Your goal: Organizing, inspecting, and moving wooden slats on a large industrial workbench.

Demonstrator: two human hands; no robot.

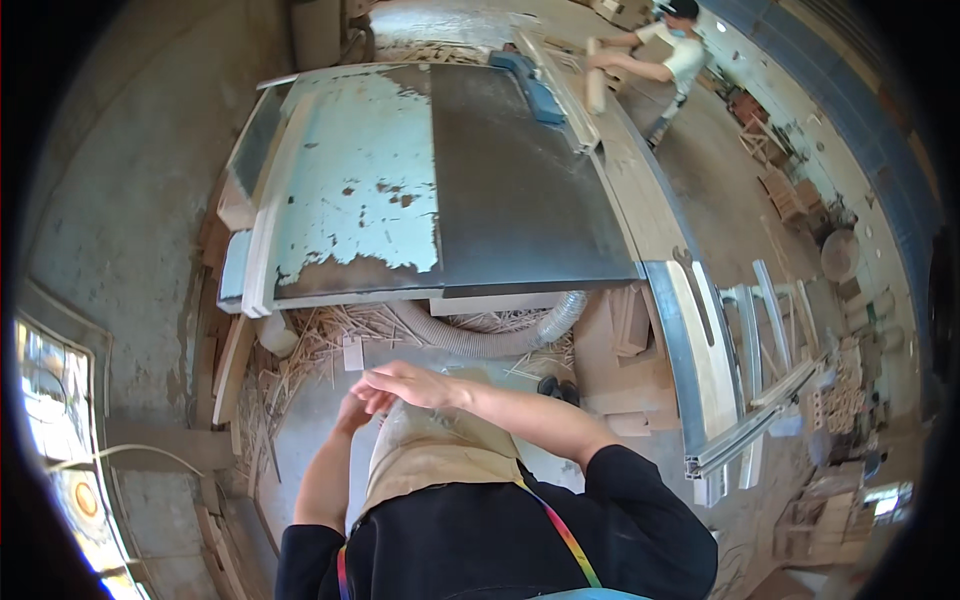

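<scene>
Your two hands meet just in front of your chest, above the tan apron you wear over a black top. Your right hand lies flat with the fingers stretched out and pointing to your left, palm down, holding nothing. Your left hand sits just under it, touching or nearly so; its fingers are mostly hidden, so you cannot tell whether they are curled or spread, though they seem loosely bent against the apron's upper edge.

Below your hands the floor is strewn with wood shavings, and a grey ribbed dust hose curves through them toward the right. Just beyond stands the big saw table: its left half is worn pale blue paint with rust showing through, its right half dark bare metal. A pale wooden strip lies along its left edge. To your right, a long metal rail runs beside stacked boards and offcuts.

At the far end of the table another person in a light shirt holds a wooden piece upright with both hands
</scene>
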